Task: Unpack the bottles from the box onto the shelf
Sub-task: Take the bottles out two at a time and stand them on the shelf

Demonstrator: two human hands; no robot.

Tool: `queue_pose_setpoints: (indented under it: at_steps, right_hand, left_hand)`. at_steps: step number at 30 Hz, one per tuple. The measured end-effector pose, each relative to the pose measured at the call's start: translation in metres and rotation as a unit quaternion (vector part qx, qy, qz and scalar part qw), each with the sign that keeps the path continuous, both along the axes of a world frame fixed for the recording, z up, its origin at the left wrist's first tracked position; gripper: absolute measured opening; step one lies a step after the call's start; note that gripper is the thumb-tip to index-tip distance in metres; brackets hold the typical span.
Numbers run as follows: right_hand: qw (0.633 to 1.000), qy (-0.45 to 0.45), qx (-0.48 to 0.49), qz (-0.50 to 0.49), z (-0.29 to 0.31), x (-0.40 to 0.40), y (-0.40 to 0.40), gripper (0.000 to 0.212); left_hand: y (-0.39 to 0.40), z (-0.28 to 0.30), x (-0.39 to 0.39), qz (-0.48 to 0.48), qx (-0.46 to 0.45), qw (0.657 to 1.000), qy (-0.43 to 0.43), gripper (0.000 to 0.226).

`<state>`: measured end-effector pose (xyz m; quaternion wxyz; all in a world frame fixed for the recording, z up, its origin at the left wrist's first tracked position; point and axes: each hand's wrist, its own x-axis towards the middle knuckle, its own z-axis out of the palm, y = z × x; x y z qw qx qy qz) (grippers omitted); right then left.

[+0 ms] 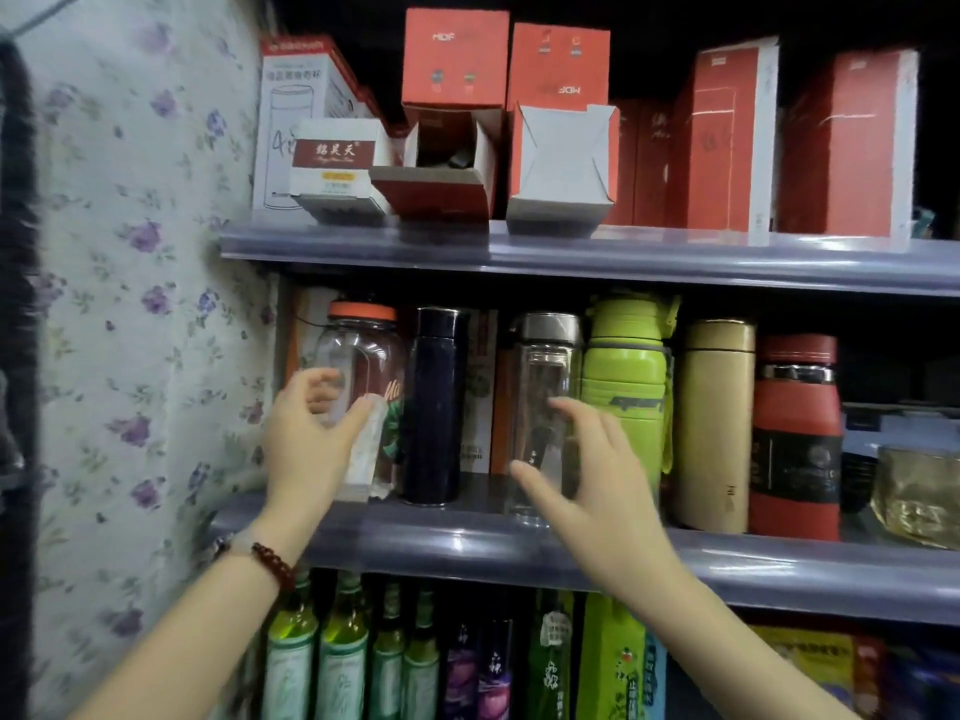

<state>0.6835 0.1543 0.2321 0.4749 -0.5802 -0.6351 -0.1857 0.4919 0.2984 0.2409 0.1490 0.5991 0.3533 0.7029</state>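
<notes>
Both hands were up at the middle shelf (pixel 467 543), where a row of bottles already stood upright. The left hand (pixel 306 444) had its fingers (pixel 317 379) loosely curled beside the clear jar (pixel 363 366) with the orange lid; whether they touched the glass I could not tell. The right hand (pixel 587 470) was spread, thumb and fingers apart, just in front of the clear bottle (pixel 545 402) with the grey cap, seemingly not clasping it. Between the two hands stood a dark flask (pixel 434 402); beyond the right fingers were a green bottle (pixel 626 387), a gold flask (pixel 717 423) and a red one (pixel 797 439). No source box was in view, so what remained was unclear; judging by the full row, placing seemed well along.
</notes>
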Motion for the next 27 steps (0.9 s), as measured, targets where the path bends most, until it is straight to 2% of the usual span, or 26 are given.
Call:
queue_pose_setpoints:
  at_steps: [2, 5, 9, 11, 14, 17, 21, 22, 24, 27]
  right_hand:
    - [0.997, 0.042, -0.027, 0.052, -0.001, -0.026, 0.026, 0.067]
    - [0.986, 0.125, -0.067, 0.084, -0.003, -0.056, 0.065, 0.078]
    - [0.960, 0.258, -0.092, 0.054, 0.003, -0.070, 0.107, 0.094]
    - [0.951, 0.292, -0.100, 0.029, 0.006, -0.068, 0.122, 0.098]
    - [0.941, 0.317, -0.117, 0.028, 0.008, -0.066, 0.131, 0.093]
    - [0.944, 0.305, -0.122, 0.022, 0.010, -0.062, 0.130, 0.073]
    - [0.929, 0.314, -0.159, 0.119, 0.013, -0.050, 0.119, 0.048]
    - [0.926, 0.309, -0.169, 0.136, 0.012, -0.048, 0.116, 0.049]
    - [0.925, 0.303, -0.172, 0.148, 0.010, -0.050, 0.113, 0.066]
    - [0.929, 0.299, -0.158, 0.149, 0.007, -0.059, 0.110, 0.078]
  left_hand:
    - [0.019, 0.001, -0.018, 0.011, -0.030, 0.999, -0.041, 0.045]
    - [0.036, -0.001, -0.032, -0.011, -0.080, 0.997, 0.005, 0.075]
    - [0.039, -0.004, -0.023, -0.137, -0.146, 0.977, 0.073, 0.117]
    - [0.040, -0.005, -0.014, -0.145, -0.143, 0.976, 0.078, 0.128]
    - [0.044, -0.008, -0.006, -0.109, -0.133, 0.982, 0.083, 0.135]
    - [0.047, -0.009, -0.009, -0.093, -0.118, 0.982, 0.114, 0.134]
    - [0.060, -0.006, -0.033, -0.178, -0.143, 0.964, 0.133, 0.130]
    - [0.064, -0.006, -0.039, -0.202, -0.155, 0.958, 0.135, 0.130]
    - [0.067, -0.006, -0.045, -0.233, -0.183, 0.945, 0.138, 0.129]
    - [0.065, -0.006, -0.044, -0.242, -0.197, 0.938, 0.151, 0.133]
